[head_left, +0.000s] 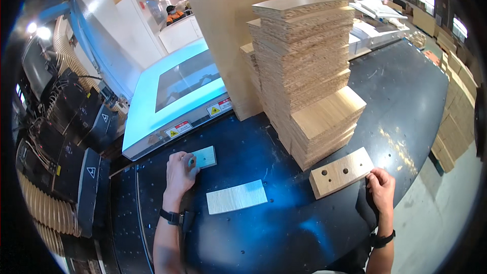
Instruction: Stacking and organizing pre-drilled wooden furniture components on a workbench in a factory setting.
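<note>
My left hand [180,172] is closed on the near-left end of a small wooden board [206,157], which lies on the black table under bluish light. At least one small hole shows in that board. Between my hands a pale rectangular board [237,197] lies flat by itself. My right hand [381,189] pinches the right end of a drilled board [339,172] with two large round holes and a few smaller ones. It looks thick at its front edge; whether it is one board or several stacked, I cannot tell.
Behind the drilled board rises a tall stack of chipboard pieces [304,56], with a lower pile [329,114] before it. A large wooden panel [223,40] stands behind. Machinery with a white cover [177,106] fills the left. A person [174,14] is far off.
</note>
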Available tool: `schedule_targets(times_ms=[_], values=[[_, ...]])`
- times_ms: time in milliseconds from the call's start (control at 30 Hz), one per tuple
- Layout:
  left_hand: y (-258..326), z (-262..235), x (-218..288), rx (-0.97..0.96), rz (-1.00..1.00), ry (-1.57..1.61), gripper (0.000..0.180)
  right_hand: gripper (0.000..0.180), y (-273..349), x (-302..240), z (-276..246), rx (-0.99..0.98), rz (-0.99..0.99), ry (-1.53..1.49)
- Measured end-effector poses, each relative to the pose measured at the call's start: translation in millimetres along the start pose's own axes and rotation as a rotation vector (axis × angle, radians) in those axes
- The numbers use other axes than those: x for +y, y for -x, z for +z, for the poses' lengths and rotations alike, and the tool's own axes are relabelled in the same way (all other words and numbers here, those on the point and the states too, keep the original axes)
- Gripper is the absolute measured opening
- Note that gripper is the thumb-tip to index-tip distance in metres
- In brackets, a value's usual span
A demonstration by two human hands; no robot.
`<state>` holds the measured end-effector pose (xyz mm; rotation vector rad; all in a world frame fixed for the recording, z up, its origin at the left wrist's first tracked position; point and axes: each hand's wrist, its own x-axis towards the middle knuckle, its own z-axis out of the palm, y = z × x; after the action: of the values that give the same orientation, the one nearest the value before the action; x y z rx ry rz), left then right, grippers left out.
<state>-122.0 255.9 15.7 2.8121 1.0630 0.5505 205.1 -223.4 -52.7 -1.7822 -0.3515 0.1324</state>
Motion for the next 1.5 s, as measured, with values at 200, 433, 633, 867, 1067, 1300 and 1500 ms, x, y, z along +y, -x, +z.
schedule_targets(times_ms=[200, 433, 633, 867, 1067, 1300, 1500], values=[[10.2, -6.4, -18.4, -0.170, -0.084, 0.060, 0.052, 0.014, -0.8, -1.3, -0.6, -0.042, -0.025, -0.013], [13.9, -8.7, -25.2, -0.188, -0.115, 0.061, 0.060, 0.014, 1.3, -11.7, 2.5, -0.029, -0.051, -0.065], [30.5, -11.9, -20.2, -0.156, -0.250, 0.213, 0.058, 0.015, -0.5, -5.3, 2.3, -0.035, -0.144, -0.022], [92.5, -38.3, 92.0, -0.083, 0.023, 0.362, 0.054, 0.015, -1.2, 1.6, -2.4, -0.041, -0.188, -0.019], [130.2, -17.4, 170.6, -0.311, 0.352, 0.327, 0.053, 0.015, -1.1, -3.5, -2.7, -0.062, -0.169, -0.044], [105.9, -23.4, 145.6, -0.120, 0.376, 0.163, 0.047, 0.015, 0.3, -7.9, -0.8, -0.064, -0.103, -0.071], [79.2, -0.3, 69.1, -0.129, 0.304, 0.091, 0.049, 0.016, -0.9, 0.9, -0.4, -0.051, -0.047, -0.052]])
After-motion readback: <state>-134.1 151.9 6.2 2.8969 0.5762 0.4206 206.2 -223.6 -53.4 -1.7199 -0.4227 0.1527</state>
